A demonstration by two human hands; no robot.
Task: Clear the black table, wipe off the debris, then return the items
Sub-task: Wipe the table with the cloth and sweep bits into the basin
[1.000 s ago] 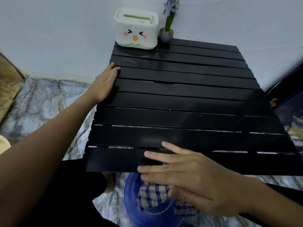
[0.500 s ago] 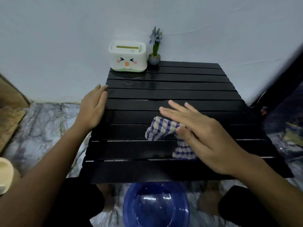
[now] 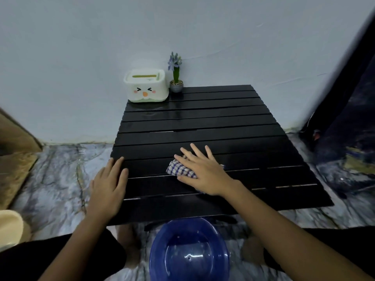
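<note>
A low black slatted table (image 3: 233, 122) stands against the pale wall. My right hand (image 3: 205, 171) lies flat on a blue-and-white checked cloth (image 3: 178, 170), pressing it onto the table's middle slats. My left hand (image 3: 108, 185) rests flat and empty on the table's left edge, fingers apart. A white tissue box with a cartoon face (image 3: 145, 86) and a small potted purple flower (image 3: 176, 77) stand at the table's far left corner.
A blue plastic basin (image 3: 189, 252) sits on the marbled floor below the table's near edge, between my knees. A cream object (image 3: 10, 226) lies at the left edge. A dark cabinet or curtain (image 3: 349, 110) is at the right.
My right hand lifted the checked cloth out of the blue basin onto the table and slid it toward the middle. My left hand moved nearer along the left edge.
</note>
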